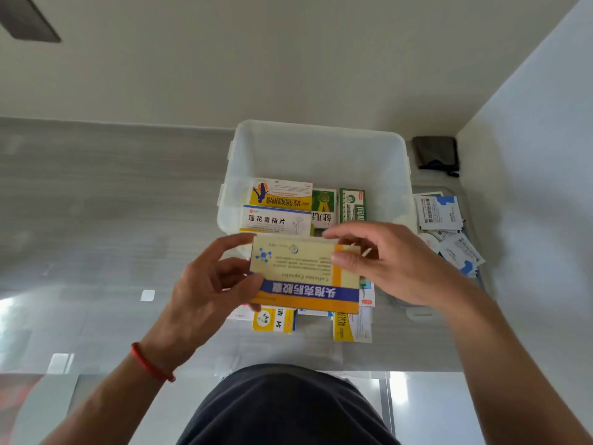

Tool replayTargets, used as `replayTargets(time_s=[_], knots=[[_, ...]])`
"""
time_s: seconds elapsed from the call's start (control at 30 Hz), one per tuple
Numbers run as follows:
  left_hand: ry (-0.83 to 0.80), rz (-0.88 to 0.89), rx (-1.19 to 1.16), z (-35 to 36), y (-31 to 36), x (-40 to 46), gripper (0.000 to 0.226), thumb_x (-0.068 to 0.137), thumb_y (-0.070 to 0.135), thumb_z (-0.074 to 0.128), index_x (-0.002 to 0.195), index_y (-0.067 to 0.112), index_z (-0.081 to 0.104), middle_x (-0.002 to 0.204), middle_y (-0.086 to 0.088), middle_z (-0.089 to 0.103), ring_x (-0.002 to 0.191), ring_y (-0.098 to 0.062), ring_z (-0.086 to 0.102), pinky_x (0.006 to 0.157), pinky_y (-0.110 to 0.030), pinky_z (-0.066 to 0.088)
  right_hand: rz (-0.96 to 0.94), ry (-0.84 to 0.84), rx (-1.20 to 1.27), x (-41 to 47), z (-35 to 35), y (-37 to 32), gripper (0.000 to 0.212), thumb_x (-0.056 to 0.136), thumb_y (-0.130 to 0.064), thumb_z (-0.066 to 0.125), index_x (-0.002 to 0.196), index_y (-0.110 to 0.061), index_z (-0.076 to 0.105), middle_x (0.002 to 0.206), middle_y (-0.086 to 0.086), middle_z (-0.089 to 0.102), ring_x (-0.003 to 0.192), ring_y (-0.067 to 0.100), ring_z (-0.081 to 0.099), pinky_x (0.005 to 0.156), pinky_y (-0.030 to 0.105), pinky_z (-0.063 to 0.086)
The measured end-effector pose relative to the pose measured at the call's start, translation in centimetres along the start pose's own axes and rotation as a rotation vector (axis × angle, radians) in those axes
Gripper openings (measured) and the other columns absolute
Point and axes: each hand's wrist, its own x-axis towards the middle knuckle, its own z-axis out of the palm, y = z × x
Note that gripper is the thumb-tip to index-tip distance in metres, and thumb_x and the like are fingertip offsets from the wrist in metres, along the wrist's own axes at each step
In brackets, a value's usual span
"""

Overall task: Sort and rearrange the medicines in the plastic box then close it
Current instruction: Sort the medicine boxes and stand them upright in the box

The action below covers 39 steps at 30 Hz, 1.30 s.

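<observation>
A clear plastic box (321,149) stands open on the grey counter. Inside it lie a yellow medicine box (280,194), a white one (276,220) and two green ones (352,203). In front of the plastic box I hold a pale yellow carton with a blue band (305,274) between both hands. My left hand (205,287) grips its left end, thumb on the lower edge. My right hand (388,261) pinches its right end from above. Under the carton, more medicine boxes (272,321) lie on the counter.
The clear lid (417,313) lies to the right of the box, with several white and blue sachets (449,232) piled on it. A dark pouch (436,154) sits in the back right corner by the wall. A white wall bounds the right side.
</observation>
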Motion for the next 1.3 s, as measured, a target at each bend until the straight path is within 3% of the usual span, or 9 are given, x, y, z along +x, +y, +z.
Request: replayTargets(time_s=[0.13, 0.23, 0.3, 0.43, 0.6, 0.7, 0.83, 1.07, 1.3], knots=[[0.043, -0.156, 0.028, -1.5, -4.2, -0.2, 0.045, 0.092, 0.003, 0.065, 0.132, 0.017, 0.052, 0.104, -0.012, 0.077, 0.084, -0.032, 0.074, 0.069, -0.034, 0.061, 0.159, 0.056, 0.086, -1.5, 2.9, 2.6, 0.038, 0.098, -0.038, 0.063, 0.134, -0.026, 0.058, 0.101, -0.016, 0.070, 0.083, -0.001, 0.073, 0.077, 0.027, 0.063], [0.113, -0.240, 0.087, -1.5, -7.0, 1.0, 0.041, 0.093, 0.004, 0.066, 0.129, 0.018, 0.053, 0.102, -0.011, 0.077, 0.083, -0.027, 0.076, 0.070, -0.036, 0.062, 0.253, -0.027, 0.077, -1.9, 5.6, 3.7, 0.037, 0.102, -0.036, 0.059, 0.137, -0.022, 0.058, 0.114, -0.007, 0.071, 0.098, 0.007, 0.073, 0.091, 0.037, 0.061], [0.182, -0.239, 0.169, -1.3, -8.3, 2.1, 0.038, 0.092, 0.007, 0.069, 0.124, 0.022, 0.054, 0.102, -0.010, 0.076, 0.078, -0.020, 0.077, 0.065, -0.032, 0.063, 0.233, -0.060, 0.034, -2.0, 7.0, 3.9, 0.036, 0.103, -0.036, 0.058, 0.136, -0.023, 0.060, 0.119, -0.007, 0.071, 0.105, 0.006, 0.069, 0.093, 0.033, 0.058], [0.242, -0.043, 0.606, -1.1, -9.6, 3.2, 0.049, 0.090, 0.019, 0.073, 0.134, 0.020, 0.052, 0.095, 0.004, 0.067, 0.054, -0.007, 0.070, 0.050, -0.015, 0.054, 0.154, -0.018, 0.009, -1.9, 6.0, 3.3, 0.029, 0.102, -0.036, 0.059, 0.127, -0.023, 0.066, 0.109, -0.014, 0.070, 0.098, -0.003, 0.066, 0.083, 0.013, 0.054], [0.348, 0.145, 0.894, -0.2, -7.3, 2.6, 0.032, 0.090, 0.020, 0.073, 0.118, 0.009, 0.061, 0.091, -0.005, 0.066, 0.059, -0.018, 0.063, 0.055, -0.034, 0.056, 0.022, 0.130, 0.034, -2.3, 1.5, 1.7, 0.026, 0.094, -0.042, 0.055, 0.109, -0.025, 0.067, 0.089, -0.017, 0.067, 0.085, -0.001, 0.068, 0.078, 0.018, 0.058], [0.403, 0.474, 0.930, 0.7, -3.9, 1.9, 0.018, 0.090, 0.011, 0.068, 0.107, 0.013, 0.063, 0.085, 0.006, 0.062, 0.056, -0.008, 0.056, 0.050, -0.023, 0.051, 0.006, 0.291, 0.036, -1.4, -1.4, 2.0, 0.019, 0.095, -0.038, 0.056, 0.104, -0.025, 0.067, 0.084, -0.013, 0.069, 0.078, 0.004, 0.069, 0.069, 0.018, 0.058], [0.413, 0.726, 0.881, 2.1, 0.7, 4.6, 0.017, 0.089, 0.011, 0.056, 0.103, 0.012, 0.065, 0.090, 0.007, 0.063, 0.074, -0.007, 0.055, 0.068, -0.015, 0.049, 0.098, 0.395, -0.022, 3.2, -4.0, 3.6, 0.011, 0.099, -0.018, 0.061, 0.105, -0.020, 0.071, 0.093, -0.008, 0.073, 0.084, 0.009, 0.071, 0.072, 0.022, 0.056], [0.309, 0.474, 1.108, 2.0, 0.6, 12.0, 0.021, 0.091, 0.013, 0.057, 0.109, 0.009, 0.067, 0.101, -0.008, 0.071, 0.101, -0.027, 0.059, 0.082, -0.044, 0.054, 0.281, 0.069, -0.497, 13.1, -4.5, 6.4, 0.035, 0.100, -0.004, 0.054, 0.131, -0.015, 0.065, 0.133, 0.006, 0.067, 0.117, 0.024, 0.065, 0.094, 0.030, 0.049], [0.337, 0.405, 1.184, 2.0, -0.9, 12.8, 0.023, 0.089, 0.025, 0.051, 0.107, 0.017, 0.064, 0.096, 0.000, 0.073, 0.095, -0.022, 0.060, 0.067, -0.036, 0.054, 0.447, -0.258, -0.787, 18.7, -2.9, 9.4, 0.031, 0.095, 0.004, 0.046, 0.120, -0.006, 0.060, 0.092, 0.004, 0.059, 0.094, 0.027, 0.062, 0.090, 0.039, 0.055]])
